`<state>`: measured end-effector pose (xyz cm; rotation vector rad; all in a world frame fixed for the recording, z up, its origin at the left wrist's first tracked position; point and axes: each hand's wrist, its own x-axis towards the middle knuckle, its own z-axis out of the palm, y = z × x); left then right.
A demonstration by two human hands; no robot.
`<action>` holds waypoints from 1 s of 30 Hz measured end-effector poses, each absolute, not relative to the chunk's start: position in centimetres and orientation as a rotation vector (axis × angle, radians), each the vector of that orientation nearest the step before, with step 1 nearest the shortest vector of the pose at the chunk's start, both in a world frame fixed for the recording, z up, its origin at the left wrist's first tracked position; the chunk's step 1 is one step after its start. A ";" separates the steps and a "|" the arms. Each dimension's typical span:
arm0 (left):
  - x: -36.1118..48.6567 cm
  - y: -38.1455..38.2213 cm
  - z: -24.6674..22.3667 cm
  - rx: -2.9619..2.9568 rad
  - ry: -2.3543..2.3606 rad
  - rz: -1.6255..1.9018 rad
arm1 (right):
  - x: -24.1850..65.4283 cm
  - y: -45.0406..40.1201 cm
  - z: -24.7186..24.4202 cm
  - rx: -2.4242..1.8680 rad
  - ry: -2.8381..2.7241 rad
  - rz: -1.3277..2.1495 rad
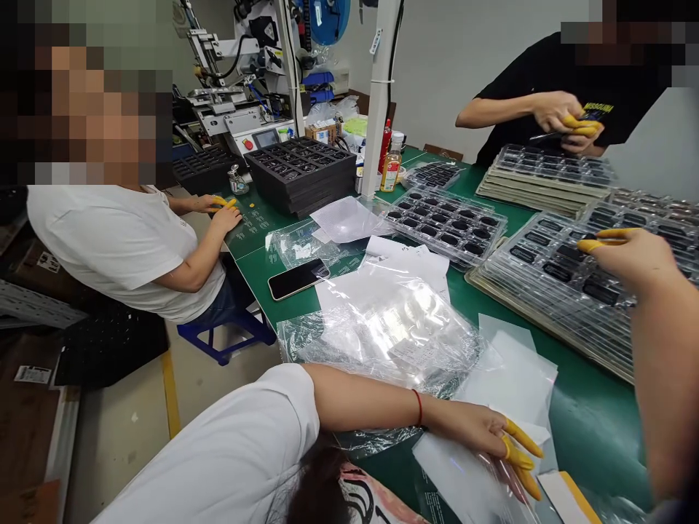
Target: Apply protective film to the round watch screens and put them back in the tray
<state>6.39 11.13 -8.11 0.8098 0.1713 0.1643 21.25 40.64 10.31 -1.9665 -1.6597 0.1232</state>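
1. Watching from afar through the head camera, I have my right hand [633, 258] over the near stack of clear trays [551, 309], its yellow-capped fingertips down at the pockets. I cannot tell whether they grasp a piece or merely touch one.

2. Black pieces [557, 271] sit in pockets of the top tray, just left of those fingertips and farther right too. My hand and forearm hide part of the tray, so I cannot give a full count.

3. My left hand [494, 437] lies low on the table, fingers extended over clear film and white sheets [445, 466]. I cannot tell if it pinches the film or simply rests there.

4. I judge the work to be partway along: pieces lie in their pockets, and the middle tray [431, 244] looks well filled. What remains is harder to call, since the lower layers of the near stack are too blurred for me to read.

5. Across the table, a co-worker's hands [568, 120] are busy above the far stack [546, 185]; what they hold is unclear to me. Another co-worker [125, 240] sits at the left edge, near the black foam trays [306, 185].
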 end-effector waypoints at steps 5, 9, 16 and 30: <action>5.8 10.9 -7.1 0.785 0.262 0.139 | 20.3 34.0 14.0 -1.922 -1.446 0.365; 5.8 10.7 -7.1 0.804 0.294 0.171 | 19.9 29.3 15.9 -1.888 -1.404 0.431; 5.7 10.8 -7.2 0.839 0.287 0.199 | 22.1 28.1 13.8 -1.625 -1.223 0.623; 4.3 8.4 -3.5 0.856 0.500 0.331 | 21.8 21.2 9.2 -0.969 -0.978 1.181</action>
